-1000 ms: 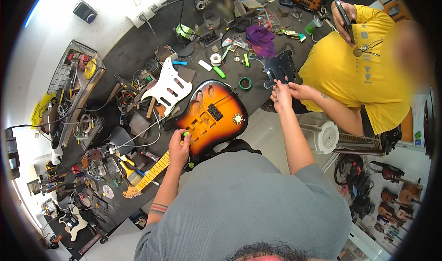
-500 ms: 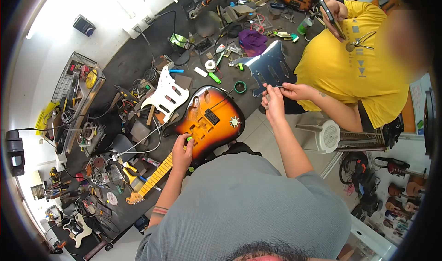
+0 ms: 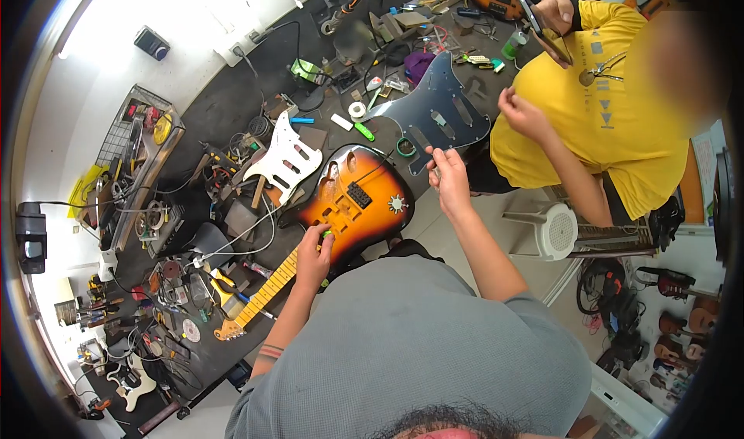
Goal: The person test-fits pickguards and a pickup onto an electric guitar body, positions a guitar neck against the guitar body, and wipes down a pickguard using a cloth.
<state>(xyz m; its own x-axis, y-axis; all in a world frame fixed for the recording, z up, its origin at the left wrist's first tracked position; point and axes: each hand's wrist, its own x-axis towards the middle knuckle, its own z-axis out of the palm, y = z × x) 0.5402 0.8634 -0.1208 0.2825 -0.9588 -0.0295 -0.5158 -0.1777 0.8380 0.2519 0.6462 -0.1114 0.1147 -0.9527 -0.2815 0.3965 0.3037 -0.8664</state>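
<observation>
My right hand (image 3: 449,179) pinches the lower corner of a dark, glossy guitar pickguard (image 3: 421,112) with several slots and holes, tilted over the bench edge. My left hand (image 3: 313,261) rests by the neck joint of a sunburst electric guitar (image 3: 377,216), fingers curled around a bright green object (image 3: 326,234) that is mostly hidden. The guitar body has open cavities and a black bridge, and its maple neck (image 3: 266,298) points toward the lower left. A white pickguard (image 3: 285,160) lies on the bench to the left of the body.
A person in a yellow shirt (image 3: 535,98) stands at the right, holding a phone (image 3: 542,27). A green cutter (image 3: 364,131), tape rolls (image 3: 356,110) and a purple cloth (image 3: 417,68) lie on the cluttered black bench. A white stool (image 3: 554,230) stands below right.
The other person's lower hand has let go of the dark pickguard and drawn back. My right hand has brought the pickguard slightly left and nearer. My left hand stays by the neck joint.
</observation>
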